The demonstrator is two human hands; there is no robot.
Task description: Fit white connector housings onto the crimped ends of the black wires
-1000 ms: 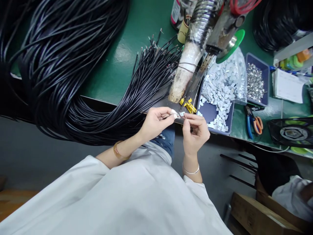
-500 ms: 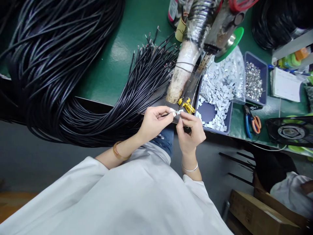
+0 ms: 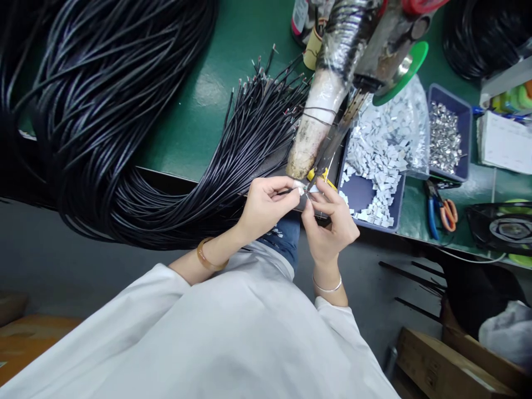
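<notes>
At the bench's front edge, my left hand [image 3: 270,202] pinches the end of a thin black cable, its fingertips wrapped in something white. My right hand [image 3: 330,219] is closed close beside it, thumb and fingers around a small white piece [image 3: 315,189]. The fingertips hide most of both parts. A soldering iron [image 3: 338,130] on a stand slants down from above, its narrow tip right between my fingertips. Left of it lies a fanned bundle of black cables [image 3: 245,130] with stripped ends. A yellow clip [image 3: 328,181] sits just behind the tip.
A tray [image 3: 357,191] of small white pieces stands to the right, with a bin [image 3: 465,138] of metal parts behind. Pliers [image 3: 440,210], a fan [image 3: 505,227] and a paper pad [image 3: 505,141] lie farther right. A taped duct hose [image 3: 316,111] hangs over the bench.
The soldering iron has come down so its tip reaches between my fingertips. My hands stay together in nearly the same place; the whole view has shifted slightly.
</notes>
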